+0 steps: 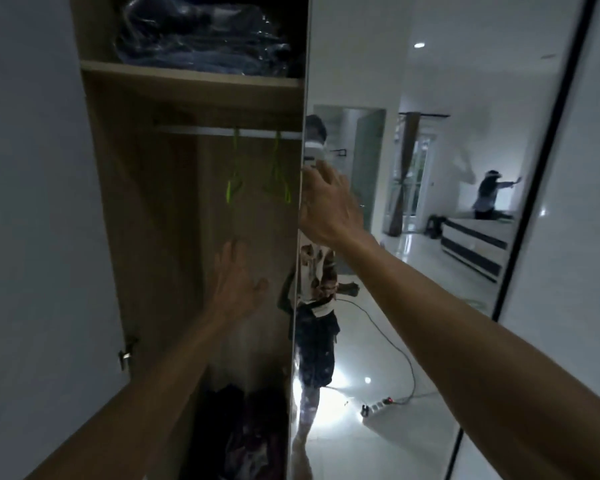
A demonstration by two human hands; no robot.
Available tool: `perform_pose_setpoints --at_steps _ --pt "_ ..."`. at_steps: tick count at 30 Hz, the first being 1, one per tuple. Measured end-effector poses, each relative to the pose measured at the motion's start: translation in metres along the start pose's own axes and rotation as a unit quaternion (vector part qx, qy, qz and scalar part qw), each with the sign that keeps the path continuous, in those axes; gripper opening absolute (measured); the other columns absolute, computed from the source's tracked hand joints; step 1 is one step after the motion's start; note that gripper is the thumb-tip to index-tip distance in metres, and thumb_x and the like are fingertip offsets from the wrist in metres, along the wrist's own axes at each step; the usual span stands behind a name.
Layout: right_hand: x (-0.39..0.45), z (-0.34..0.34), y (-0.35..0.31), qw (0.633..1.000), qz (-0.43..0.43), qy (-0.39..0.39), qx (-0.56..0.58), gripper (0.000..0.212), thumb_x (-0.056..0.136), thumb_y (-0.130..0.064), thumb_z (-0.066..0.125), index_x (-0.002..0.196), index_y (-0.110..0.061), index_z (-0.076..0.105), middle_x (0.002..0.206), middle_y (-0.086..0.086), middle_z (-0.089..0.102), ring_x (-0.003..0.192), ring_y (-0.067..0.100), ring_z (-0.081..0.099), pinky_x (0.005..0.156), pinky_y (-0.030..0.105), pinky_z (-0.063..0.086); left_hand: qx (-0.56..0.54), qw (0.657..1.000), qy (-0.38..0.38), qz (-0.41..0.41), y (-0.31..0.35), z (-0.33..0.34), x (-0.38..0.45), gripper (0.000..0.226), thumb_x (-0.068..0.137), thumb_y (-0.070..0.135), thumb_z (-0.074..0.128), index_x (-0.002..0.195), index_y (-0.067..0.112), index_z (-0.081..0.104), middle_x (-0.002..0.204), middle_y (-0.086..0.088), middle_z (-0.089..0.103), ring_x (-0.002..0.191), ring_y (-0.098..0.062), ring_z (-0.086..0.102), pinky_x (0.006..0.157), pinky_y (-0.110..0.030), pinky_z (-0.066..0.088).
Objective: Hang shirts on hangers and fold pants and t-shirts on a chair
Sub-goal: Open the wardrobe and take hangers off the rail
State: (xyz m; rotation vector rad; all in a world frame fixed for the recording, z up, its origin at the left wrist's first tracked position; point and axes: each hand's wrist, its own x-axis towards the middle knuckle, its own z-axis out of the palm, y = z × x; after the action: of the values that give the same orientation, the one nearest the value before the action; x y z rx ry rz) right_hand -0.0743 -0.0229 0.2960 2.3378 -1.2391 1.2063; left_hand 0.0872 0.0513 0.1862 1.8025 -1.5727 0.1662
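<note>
The person's right hand [328,202] is gripping the leading edge of a tall mirrored wardrobe door [378,81], its fingers curling round that edge at about the height of the rail. The left hand [234,282] is reaching into the open wooden wardrobe [146,202] with fingers straight and spread wide — holding nothing, palm facing the dim interior.

Two bright green plastic hangers [253,168] are hanging empty, side by side on a pale metal rail [201,130] under the light wooden shelf [187,76]. On that shelf, dark blue folded garments in clear plastic wrap [201,32] are lying in a stack. At the bottom of the wardrobe a heap of dark, patterned clothes [246,427] is lying — too dim to tell apart.

The mirror is showing a white tiled floor, a power strip with a cable [378,405] and a low bed.
</note>
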Motion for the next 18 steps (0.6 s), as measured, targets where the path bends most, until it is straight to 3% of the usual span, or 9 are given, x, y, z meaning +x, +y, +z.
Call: perform_pose_setpoints --at_steps 2,3,6,8,12,15,18 --pt "0.013 -0.005 0.029 0.999 0.005 0.017 -0.035 0.067 0.085 -0.026 0.064 0.145 -0.03 0.035 0.158 0.007 0.022 0.143 0.033 0.028 0.107 0.057 0.044 -0.058 0.998 -0.007 0.018 0.024 0.02 0.015 0.081 0.09 0.03 0.068 0.152 0.002 0.023 0.155 -0.019 0.026 0.144 -0.038 0.023 0.115 -0.04 0.023" --pt "0.019 -0.006 0.042 0.999 0.008 0.015 -0.051 0.073 0.087 -0.024 0.062 0.151 -0.03 0.028 0.163 0.008 0.013 0.149 0.035 0.017 0.113 0.061 0.034 -0.087 0.996 -0.014 0.024 0.037 0.029 0.022 0.078 0.094 0.031 0.065 0.153 0.002 0.022 0.157 -0.016 0.025 0.146 -0.033 0.021 0.115 -0.034 0.021" --pt "0.027 -0.005 0.066 0.996 0.0 0.012 -0.088 0.08 0.095 -0.026 0.054 0.159 -0.033 0.008 0.168 0.002 -0.01 0.154 0.03 -0.009 0.117 0.064 0.012 -0.166 0.985 -0.025 0.04 0.062 0.046 0.047 0.047 0.098 0.028 0.061 0.138 0.012 0.043 0.138 0.0 0.05 0.129 -0.019 0.047 0.102 -0.022 0.033" --pt "0.029 0.001 0.078 0.994 -0.019 0.023 -0.109 0.084 0.094 -0.025 0.053 0.159 -0.032 0.001 0.168 0.002 -0.014 0.154 0.028 -0.014 0.118 0.065 0.01 -0.221 0.974 -0.021 0.037 0.07 0.059 0.068 0.026 0.097 0.028 0.06 0.119 0.019 0.05 0.116 0.003 0.063 0.108 -0.014 0.062 0.088 -0.029 0.049" --pt "0.027 0.011 0.087 0.989 -0.035 0.035 -0.142 0.09 0.092 -0.027 0.051 0.157 -0.033 -0.012 0.165 0.001 -0.023 0.152 0.027 -0.02 0.119 0.061 0.004 -0.275 0.961 -0.006 0.008 0.076 0.069 0.092 0.024 0.098 0.034 0.057 0.1 0.011 0.05 0.084 0.005 0.059 0.081 -0.011 0.061 0.07 -0.031 0.049" --pt "0.029 0.006 0.082 0.991 -0.03 0.018 -0.128 0.087 0.094 -0.027 0.05 0.158 -0.033 -0.009 0.165 0.0 -0.024 0.152 0.027 -0.021 0.119 0.062 0.004 -0.283 0.959 -0.014 0.003 0.076 0.069 0.095 0.028 0.098 0.036 0.057 0.098 0.009 0.05 0.081 0.004 0.058 0.074 -0.011 0.058 0.062 -0.024 0.043" --pt "0.027 -0.005 0.073 0.995 -0.02 0.015 -0.101 0.077 0.097 -0.031 0.049 0.159 -0.032 0.004 0.168 0.002 -0.013 0.154 0.029 -0.013 0.117 0.065 0.012 -0.285 0.959 -0.017 -0.003 0.078 0.065 0.088 0.023 0.098 0.031 0.059 0.101 0.009 0.051 0.086 -0.002 0.061 0.074 -0.007 0.058 0.058 -0.018 0.044"
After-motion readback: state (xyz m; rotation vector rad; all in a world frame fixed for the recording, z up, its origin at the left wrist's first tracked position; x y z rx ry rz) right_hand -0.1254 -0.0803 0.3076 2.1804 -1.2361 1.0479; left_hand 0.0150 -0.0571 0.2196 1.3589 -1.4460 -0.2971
